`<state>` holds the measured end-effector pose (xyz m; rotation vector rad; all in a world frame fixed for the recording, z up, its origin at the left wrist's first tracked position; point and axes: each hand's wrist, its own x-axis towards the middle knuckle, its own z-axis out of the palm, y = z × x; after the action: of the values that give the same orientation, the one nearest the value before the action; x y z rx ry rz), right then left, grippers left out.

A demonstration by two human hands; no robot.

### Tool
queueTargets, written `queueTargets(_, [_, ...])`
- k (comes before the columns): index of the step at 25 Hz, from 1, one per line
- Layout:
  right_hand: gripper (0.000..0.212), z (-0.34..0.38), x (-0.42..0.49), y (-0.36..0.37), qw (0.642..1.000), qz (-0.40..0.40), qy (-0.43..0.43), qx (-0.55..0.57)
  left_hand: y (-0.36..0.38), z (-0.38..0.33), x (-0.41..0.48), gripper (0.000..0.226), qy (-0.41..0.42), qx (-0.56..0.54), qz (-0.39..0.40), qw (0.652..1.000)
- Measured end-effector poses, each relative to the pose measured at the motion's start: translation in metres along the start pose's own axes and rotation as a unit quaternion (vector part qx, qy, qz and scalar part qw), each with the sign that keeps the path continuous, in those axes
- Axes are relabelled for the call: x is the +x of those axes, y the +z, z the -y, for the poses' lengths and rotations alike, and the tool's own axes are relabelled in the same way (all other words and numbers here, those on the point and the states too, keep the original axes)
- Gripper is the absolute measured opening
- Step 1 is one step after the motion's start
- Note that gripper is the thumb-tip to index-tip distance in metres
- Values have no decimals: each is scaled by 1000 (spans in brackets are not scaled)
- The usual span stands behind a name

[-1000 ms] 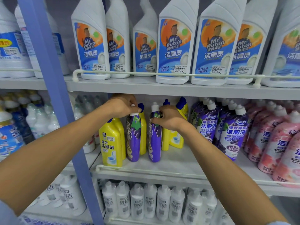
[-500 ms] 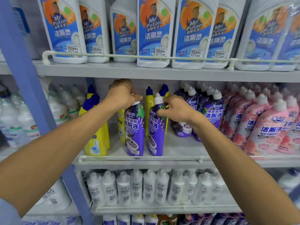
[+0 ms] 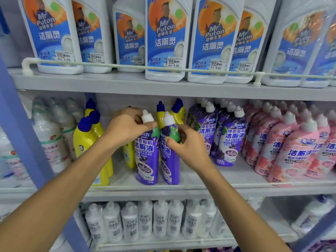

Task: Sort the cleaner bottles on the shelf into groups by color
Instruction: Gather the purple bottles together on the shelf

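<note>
Two purple cleaner bottles with white caps stand side by side at the front of the middle shelf (image 3: 227, 180). My left hand (image 3: 127, 127) grips the neck of the left purple bottle (image 3: 146, 157). My right hand (image 3: 185, 144) grips the shoulder of the right purple bottle (image 3: 170, 160). Yellow bottles with blue caps stand to the left (image 3: 85, 135) and behind the two held ones (image 3: 177, 111). A group of purple bottles (image 3: 227, 140) stands to the right, then pink bottles (image 3: 291, 151).
A blue upright post (image 3: 23, 128) crosses the left side. Large white bottles with blue labels (image 3: 167, 39) fill the top shelf behind a white rail (image 3: 127, 67). Small white bottles (image 3: 145, 220) line the lower shelf. Clear-wrapped white bottles (image 3: 51, 140) sit far left.
The view has drawn closer and shifted right. Both hands still hold the two purple bottles, which now stand closer together and nearer the purple group.
</note>
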<state>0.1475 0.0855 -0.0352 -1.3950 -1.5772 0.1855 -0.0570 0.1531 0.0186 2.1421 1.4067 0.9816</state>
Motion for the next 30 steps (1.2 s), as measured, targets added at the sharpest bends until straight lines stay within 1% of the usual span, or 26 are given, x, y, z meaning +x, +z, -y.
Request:
queueTargets(2, [33,-12,-1,-1,1000,-21,7,-10,7,10,-5,53,4,-60,10,998])
queueTargets(4, [34,-24,-2,-4,999,1,37,17,9,17,-8,48,10,-79,13,997])
queueTargets(6, [39,-32,-4,-6,997,38,49,38,9,24,-12,55,21,-76,13,997])
queueTargets(8, [42,-36,0,-9,997,74,37,0,11,27,-17,65,25,-63,30,997])
queueTargets(10, [42,-39,11,-17,992,126,33,-6,15,29,-19,66,28,-33,31,999])
queueTargets(13, [47,-46,27,-34,970,219,51,94,17,29,-23,64,39,32,18,999])
queueTargets(15, [50,-47,30,-43,958,256,50,118,17,33,-26,66,33,47,23,998])
queueTargets(17, [52,-48,24,-40,957,246,62,139,21,36,-28,66,22,49,21,998])
queueTargets(19, [56,-52,10,-26,964,183,94,169,26,37,-31,67,21,52,-1,998])
queueTargets(20, [57,-55,1,-17,969,149,101,167,29,37,-34,69,20,52,-16,998])
queueTargets(22, [56,-64,-13,-5,976,114,101,156,39,42,-39,67,3,43,-31,999])
queueTargets(23, [54,-66,-17,-6,976,112,96,157,44,45,-42,64,-14,30,-24,999])
queueTargets(25, [48,-66,-18,-18,977,136,80,140,54,54,-49,58,-40,7,0,999])
queueTargets(27, [45,-71,-17,-36,976,162,71,128,61,58,-53,56,-42,0,7,999])
queueTargets(30, [43,-87,-19,-62,971,176,87,134,78,49,-50,53,-43,-5,2,999])
